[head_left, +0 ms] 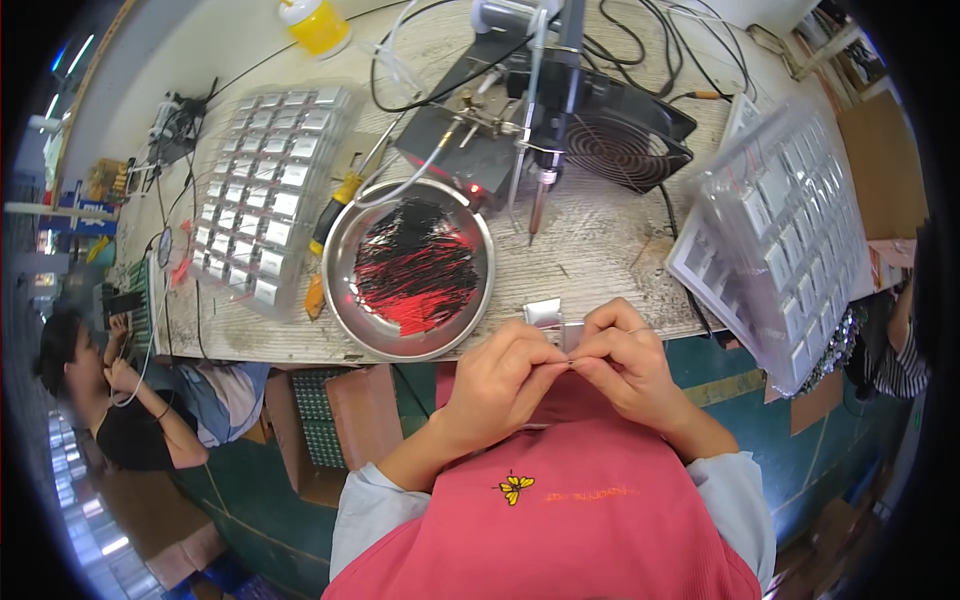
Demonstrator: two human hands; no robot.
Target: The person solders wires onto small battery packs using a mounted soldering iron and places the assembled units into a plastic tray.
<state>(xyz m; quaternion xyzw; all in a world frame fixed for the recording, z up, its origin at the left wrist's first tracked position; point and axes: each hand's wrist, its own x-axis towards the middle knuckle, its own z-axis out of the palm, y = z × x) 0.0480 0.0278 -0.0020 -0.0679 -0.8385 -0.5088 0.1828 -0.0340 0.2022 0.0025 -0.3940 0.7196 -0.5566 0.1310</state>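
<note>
My left hand and my right hand meet at the table's front edge, fingertips pinched close together. What they pinch is too small to make out. Just beyond the fingertips, partly hidden by them, shows a small flat silvery piece. A silver pouch-like cell lies on the table edge beyond my left hand. To the left of my hands stands a round metal bowl, holding many short black and red wires.
A soldering stand with an upright iron rises behind my hands, beside a black fan. Clear trays of silver cells stand left and right. A yellow-handled screwdriver lies by the bowl. Another person sits at left.
</note>
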